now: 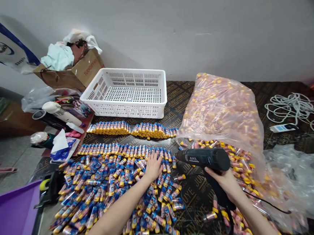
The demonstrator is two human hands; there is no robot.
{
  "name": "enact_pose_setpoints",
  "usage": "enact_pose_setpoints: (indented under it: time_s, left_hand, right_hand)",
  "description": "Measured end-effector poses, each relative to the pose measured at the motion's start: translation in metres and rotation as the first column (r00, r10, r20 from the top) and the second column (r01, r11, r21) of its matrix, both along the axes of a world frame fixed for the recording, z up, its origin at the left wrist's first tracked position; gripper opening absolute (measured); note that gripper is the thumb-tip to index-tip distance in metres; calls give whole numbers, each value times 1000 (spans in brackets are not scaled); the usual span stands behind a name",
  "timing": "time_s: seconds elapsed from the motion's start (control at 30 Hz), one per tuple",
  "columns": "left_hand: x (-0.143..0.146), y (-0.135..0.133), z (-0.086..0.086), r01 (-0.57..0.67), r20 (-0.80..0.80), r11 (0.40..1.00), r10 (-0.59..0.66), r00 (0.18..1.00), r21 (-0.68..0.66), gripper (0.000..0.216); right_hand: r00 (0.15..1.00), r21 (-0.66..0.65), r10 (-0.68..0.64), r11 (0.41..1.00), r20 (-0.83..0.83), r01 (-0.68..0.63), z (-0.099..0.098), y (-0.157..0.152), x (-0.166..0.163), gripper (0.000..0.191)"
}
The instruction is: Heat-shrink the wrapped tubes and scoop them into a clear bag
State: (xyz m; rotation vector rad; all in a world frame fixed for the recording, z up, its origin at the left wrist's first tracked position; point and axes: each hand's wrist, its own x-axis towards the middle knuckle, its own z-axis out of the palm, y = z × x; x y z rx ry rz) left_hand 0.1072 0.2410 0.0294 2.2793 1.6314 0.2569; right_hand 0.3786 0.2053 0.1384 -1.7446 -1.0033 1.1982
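Note:
My right hand [225, 184] grips a black heat gun [201, 158] by its handle. Its nozzle points left toward the near row of small bottles [113, 149], which have blue ends, yellow ends and printed wraps. At the right end of that row, my left hand [153, 167] has its fingers bent around a small blue-topped bottle, partly hidden by them. A large heap of the same bottles [102, 187] spreads below and left of my left forearm. Behind the near row stand more bottles in a stacked row [109, 128].
A white plastic basket [124, 113] stands at the back. To the right, a big clear bag [221, 105] of pink and yellow bottles spills onto the table. A white cable [295, 110], crumpled plastic [295, 179], a paper bag [85, 70] and a purple dustpan [15, 219] lie around.

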Motion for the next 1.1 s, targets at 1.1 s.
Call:
enact_pose_setpoints:
  time_s: [1.1]
  left_hand:
    - [-66,18,-5,-334,-142,939,321,936,-81,48]
  right_hand:
    - [971,56,-144,989,190,136,19,3,-6,46]
